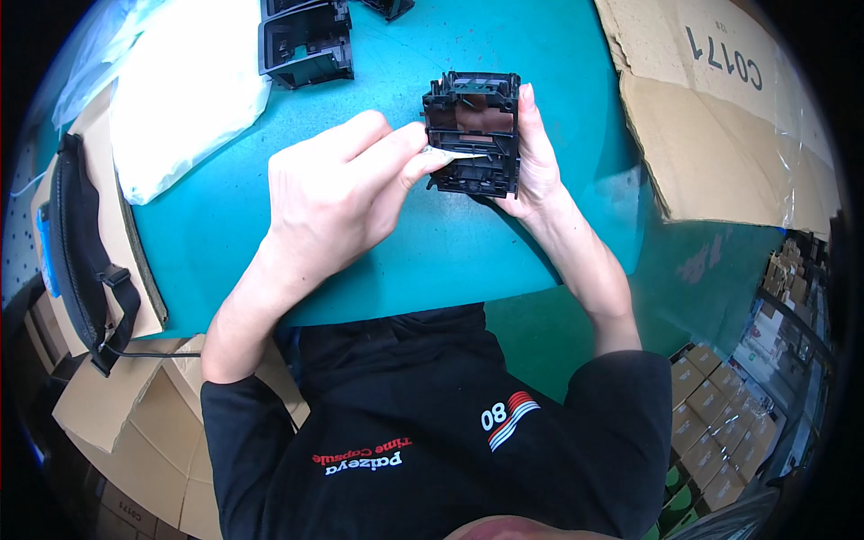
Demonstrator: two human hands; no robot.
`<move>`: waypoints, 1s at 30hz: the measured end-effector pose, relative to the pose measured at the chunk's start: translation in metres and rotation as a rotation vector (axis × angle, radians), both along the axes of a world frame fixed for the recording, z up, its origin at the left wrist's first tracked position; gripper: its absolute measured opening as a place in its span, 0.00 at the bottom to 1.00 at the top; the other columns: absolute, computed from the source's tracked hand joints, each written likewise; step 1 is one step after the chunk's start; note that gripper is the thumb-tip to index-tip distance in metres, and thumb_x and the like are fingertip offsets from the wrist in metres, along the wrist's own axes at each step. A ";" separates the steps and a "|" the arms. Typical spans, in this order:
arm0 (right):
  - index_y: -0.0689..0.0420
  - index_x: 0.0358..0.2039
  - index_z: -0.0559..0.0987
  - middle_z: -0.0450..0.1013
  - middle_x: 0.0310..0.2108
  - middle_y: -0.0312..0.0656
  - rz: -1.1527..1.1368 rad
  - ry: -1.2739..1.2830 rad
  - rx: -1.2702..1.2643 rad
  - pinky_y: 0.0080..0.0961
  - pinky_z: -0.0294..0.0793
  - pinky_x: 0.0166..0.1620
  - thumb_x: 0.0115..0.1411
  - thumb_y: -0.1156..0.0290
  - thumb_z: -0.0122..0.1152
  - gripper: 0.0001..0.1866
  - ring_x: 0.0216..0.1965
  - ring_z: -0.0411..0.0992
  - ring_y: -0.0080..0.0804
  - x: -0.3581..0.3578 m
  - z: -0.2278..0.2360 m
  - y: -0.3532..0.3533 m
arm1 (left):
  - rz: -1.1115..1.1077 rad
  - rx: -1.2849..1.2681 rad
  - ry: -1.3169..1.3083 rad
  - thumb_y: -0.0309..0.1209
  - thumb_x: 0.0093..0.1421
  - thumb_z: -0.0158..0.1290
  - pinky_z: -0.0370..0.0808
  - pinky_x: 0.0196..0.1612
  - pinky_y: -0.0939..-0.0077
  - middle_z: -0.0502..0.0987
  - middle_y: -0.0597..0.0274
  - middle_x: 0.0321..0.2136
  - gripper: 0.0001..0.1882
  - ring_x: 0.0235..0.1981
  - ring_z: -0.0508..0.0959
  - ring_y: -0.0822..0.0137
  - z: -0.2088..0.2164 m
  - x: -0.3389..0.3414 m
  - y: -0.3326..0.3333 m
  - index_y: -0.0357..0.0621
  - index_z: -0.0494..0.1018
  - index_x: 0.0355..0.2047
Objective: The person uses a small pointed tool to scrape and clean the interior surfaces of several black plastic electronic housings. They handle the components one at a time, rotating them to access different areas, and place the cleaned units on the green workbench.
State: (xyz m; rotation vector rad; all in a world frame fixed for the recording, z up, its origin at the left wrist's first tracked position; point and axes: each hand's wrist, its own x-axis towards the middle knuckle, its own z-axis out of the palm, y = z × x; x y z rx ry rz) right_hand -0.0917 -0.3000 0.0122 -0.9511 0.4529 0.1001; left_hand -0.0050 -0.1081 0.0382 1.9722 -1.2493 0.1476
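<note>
My right hand [538, 166] grips a black plastic housing [472, 139] by its right side, holding it above the green table. The housing is a boxy open frame with clips, crossbars and a brownish, shiny panel inside. My left hand [337, 184] is closed, its thumb and fingertips pinching a thin, pale, pointed strip [461, 156]. The strip's tip reaches over the lower part of the housing; whether it touches cannot be made out. My right fingers behind the housing are mostly hidden.
Similar black plastic housings [308, 49] lie at the table's [387, 270] far side. A white plastic bag [193, 99] covers the far left. An open cardboard box [720, 126] stands at the right. A black strap [79, 243] lies on cardboard at the left edge.
</note>
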 end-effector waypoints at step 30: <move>0.65 0.54 0.77 0.78 0.50 0.50 -0.101 -0.841 -0.994 0.33 0.77 0.51 0.38 0.61 0.89 0.44 0.47 0.77 0.42 -0.003 -0.001 -0.029 | -0.292 -0.461 0.485 0.24 0.50 0.74 0.66 0.24 0.87 0.75 0.46 0.59 0.42 0.48 0.79 0.69 -0.026 0.010 0.000 0.38 0.63 0.62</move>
